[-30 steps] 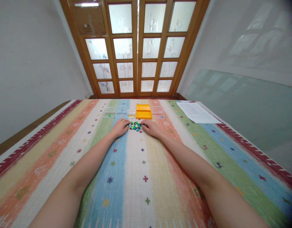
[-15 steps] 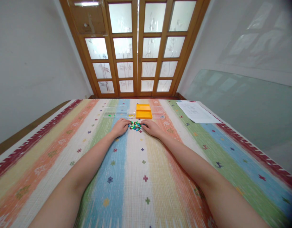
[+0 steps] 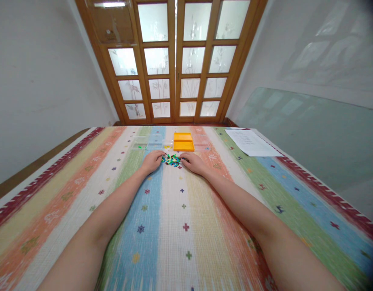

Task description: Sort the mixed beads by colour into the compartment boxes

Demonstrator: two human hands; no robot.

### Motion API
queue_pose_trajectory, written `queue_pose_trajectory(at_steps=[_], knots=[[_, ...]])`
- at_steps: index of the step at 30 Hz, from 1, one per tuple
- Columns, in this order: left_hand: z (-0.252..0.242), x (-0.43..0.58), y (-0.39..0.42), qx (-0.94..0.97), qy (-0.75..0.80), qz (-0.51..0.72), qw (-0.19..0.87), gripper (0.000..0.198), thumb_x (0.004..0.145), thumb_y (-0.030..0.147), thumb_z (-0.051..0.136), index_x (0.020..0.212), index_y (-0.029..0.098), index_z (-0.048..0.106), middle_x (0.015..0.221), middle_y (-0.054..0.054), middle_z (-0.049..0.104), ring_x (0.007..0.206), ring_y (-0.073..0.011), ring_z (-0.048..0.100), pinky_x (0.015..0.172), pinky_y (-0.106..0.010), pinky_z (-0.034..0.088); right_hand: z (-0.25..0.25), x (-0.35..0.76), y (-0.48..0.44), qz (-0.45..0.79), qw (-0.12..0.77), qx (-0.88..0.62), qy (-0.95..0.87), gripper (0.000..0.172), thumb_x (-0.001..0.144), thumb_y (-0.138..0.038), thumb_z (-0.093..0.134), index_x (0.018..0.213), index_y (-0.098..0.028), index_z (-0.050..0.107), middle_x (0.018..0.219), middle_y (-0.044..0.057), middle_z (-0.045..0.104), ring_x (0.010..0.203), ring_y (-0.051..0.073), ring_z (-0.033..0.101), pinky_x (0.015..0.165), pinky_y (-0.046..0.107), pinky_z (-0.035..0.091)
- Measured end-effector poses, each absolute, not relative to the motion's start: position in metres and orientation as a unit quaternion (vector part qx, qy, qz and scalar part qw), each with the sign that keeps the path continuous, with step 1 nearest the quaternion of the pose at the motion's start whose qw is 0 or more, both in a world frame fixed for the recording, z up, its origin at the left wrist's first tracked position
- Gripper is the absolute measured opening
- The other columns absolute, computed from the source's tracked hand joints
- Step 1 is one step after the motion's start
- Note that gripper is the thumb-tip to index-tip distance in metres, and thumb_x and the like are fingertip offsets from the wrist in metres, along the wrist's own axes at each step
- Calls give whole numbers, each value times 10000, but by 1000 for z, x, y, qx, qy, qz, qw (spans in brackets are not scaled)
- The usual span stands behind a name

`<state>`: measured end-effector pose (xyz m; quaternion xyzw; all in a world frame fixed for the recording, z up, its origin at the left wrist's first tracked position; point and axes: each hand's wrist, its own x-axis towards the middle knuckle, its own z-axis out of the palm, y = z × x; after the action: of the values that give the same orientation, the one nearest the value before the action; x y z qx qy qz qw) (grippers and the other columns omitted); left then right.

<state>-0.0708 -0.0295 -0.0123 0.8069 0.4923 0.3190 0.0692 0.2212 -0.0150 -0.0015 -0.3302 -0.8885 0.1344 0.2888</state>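
Pieces (image 3: 172,161) lie between the left hand (image 3: 152,161) and right hand (image 3: 193,162), both curled, any grip unclear; the leftmost box (image 3: 139,141) holds green bits (image 3: 140,147).

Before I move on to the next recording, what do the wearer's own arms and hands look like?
The left arm and right arm show no sleeves, watch or bracelet. The left hand and right hand are ungloved; any rings are too small to make out.

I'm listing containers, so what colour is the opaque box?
The opaque box is yellow-orange; the head view shows it best.
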Motion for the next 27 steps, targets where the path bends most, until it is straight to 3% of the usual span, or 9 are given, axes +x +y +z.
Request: queue_pose_trajectory(at_steps=[10, 23, 27], knots=[[-6, -69, -34, 798, 524, 290, 66, 341, 938, 196, 496, 1111, 217, 790, 1167, -60, 780, 1115, -249, 692, 1062, -404, 520, -1, 221, -16, 134, 287, -331, -889, 215, 1013, -218, 582, 1149, -190, 746, 1183, 99, 749, 1125, 239, 666, 1020, 377, 495], [-10, -70, -31, 763, 517, 378, 86, 352, 937, 169, 494, 1139, 204, 780, 1216, -75, 760, 1152, -238, 677, 1078, -402, 500, -6, 221, -12, 133, 285, -326, -892, 221, 1016, -234, 583, 1161, -194, 744, 1180, 97, 751, 1118, 235, 667, 1014, 378, 497], [-14, -76, -24, 691, 552, 445, 140, 391, 920, 191, 494, 1198, 185, 769, 1152, -85, 769, 924, -200, 706, 990, -385, 542, -6, 222, -11, 131, 284, -330, -891, 226, 1018, -230, 579, 1170, -197, 744, 1190, 98, 749, 1131, 234, 664, 1019, 374, 494]])
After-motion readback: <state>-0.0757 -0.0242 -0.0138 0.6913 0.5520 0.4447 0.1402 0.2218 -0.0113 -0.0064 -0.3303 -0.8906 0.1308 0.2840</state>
